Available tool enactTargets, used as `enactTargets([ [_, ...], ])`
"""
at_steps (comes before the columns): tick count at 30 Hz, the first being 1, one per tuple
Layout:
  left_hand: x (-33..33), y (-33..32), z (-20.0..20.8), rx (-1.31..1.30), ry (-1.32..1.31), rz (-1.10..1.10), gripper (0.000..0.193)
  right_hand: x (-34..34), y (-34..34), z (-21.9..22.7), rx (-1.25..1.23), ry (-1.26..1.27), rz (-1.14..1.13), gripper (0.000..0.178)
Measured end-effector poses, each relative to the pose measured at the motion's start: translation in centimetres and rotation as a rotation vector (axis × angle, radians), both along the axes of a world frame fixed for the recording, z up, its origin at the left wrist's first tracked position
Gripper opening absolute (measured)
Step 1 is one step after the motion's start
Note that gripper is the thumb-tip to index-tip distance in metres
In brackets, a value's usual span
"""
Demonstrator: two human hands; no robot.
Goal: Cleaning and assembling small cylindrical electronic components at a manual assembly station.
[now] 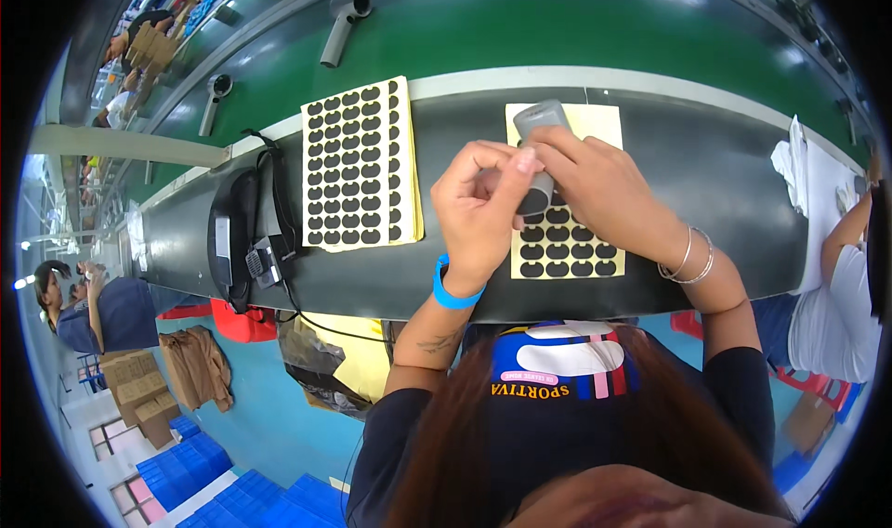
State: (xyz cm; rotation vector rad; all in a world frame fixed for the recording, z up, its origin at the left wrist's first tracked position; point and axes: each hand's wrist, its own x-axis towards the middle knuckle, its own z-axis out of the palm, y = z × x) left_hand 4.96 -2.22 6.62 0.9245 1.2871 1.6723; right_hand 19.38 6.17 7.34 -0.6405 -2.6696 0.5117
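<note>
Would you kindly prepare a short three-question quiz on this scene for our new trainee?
1. What are the left hand and right hand handling: (a) a grey device, (b) a pair of scissors, or (c) a water bottle?
2. True or false: the blue wristband is on the right wrist.
3. Fill in the colour: the belt beyond the dark table is ____.

Key: 1: a. 2: False; it is on the left wrist. 3: green.

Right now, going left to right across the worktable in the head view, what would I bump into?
Black strapped bag, stack of sticker sheets, left hand, right hand, crumpled white thing.
</note>
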Motion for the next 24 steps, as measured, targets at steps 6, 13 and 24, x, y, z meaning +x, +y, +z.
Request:
enactTargets([
  [6, -0.6, 1.6, -2.1, 0.157, 0.010, -0.032, 0.013, 2.1, 12.0, -2.1, 0.337, -0.014, -0.129, 0.045],
  [13, -0.6, 2.8, -6.3, 0.089, 0.266, -0.066, 0.009, 6.0, 25.9, -6.4, 0.571, -0.361, -0.315, 0.041],
  [24, -0.2, 2.9, -7.1, 0.067, 0.298, -0.179, 0.012, 6.8, -2.9, 12.8, 0.145, 0.900, 0.920, 0.015],
])
